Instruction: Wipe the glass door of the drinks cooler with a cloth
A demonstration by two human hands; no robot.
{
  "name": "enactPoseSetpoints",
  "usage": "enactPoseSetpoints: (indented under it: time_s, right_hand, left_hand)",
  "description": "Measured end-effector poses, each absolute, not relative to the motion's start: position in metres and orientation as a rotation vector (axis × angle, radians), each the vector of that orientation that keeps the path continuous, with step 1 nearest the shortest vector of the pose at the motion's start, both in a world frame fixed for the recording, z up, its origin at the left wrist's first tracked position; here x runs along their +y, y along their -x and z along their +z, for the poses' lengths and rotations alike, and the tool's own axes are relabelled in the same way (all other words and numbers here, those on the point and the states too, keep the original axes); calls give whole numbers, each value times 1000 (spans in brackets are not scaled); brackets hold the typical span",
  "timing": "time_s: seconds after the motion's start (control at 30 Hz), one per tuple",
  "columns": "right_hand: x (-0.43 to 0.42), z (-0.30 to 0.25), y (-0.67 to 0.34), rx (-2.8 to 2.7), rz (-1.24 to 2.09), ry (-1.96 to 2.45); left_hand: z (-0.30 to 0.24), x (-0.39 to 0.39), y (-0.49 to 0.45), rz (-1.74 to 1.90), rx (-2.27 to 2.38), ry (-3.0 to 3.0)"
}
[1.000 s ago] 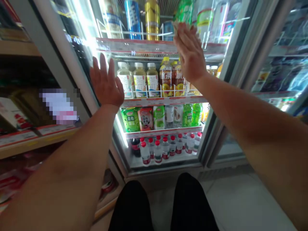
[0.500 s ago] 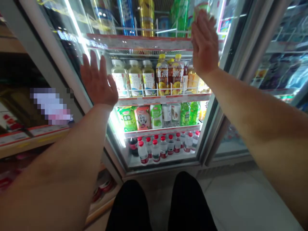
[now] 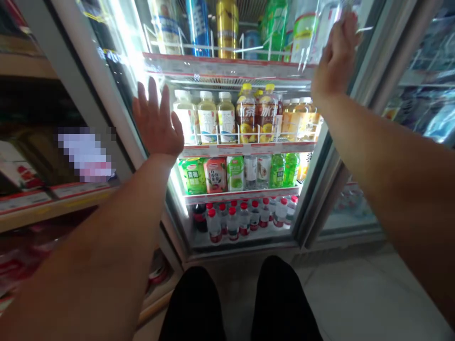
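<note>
Glass door (image 3: 245,250), one: apparently closed, drinks shown behind. Left hand (image 3: 159,125): raised near the door's left edge, fingers spread apart, nothing gripped. Right hand (image 3: 337,64): raised high near the door's right edge, fingers blurred; whether anything is held cannot be told. Bottles (image 3: 268,113) and cans (image 3: 227,28): ranged on shelves (image 3: 249,150), none handled. Portion done, portion left: not shown by the glass.
</note>
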State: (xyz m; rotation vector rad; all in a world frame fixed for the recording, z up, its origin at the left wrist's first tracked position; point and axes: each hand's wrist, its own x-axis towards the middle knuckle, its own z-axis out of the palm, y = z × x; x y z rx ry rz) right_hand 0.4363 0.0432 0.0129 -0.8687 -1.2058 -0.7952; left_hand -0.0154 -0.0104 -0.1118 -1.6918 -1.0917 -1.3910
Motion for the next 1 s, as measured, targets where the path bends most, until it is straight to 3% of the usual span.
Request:
enactPoseSetpoints:
  time_s: [0.13,0.4,1.0]
  right_hand:
    - [35,52,-392,-1129,-767,948]
    - [6,53,-266,-1408,-951,977]
    - [-20,-32,-153,-1679,-977,823]
  left_hand:
    - [-113,-13,15,-1405,-1100,1716]
    - [-113,-21,11,-1512,-1115,1857]
    - [-115,-13,13,-1515,-1048,1813]
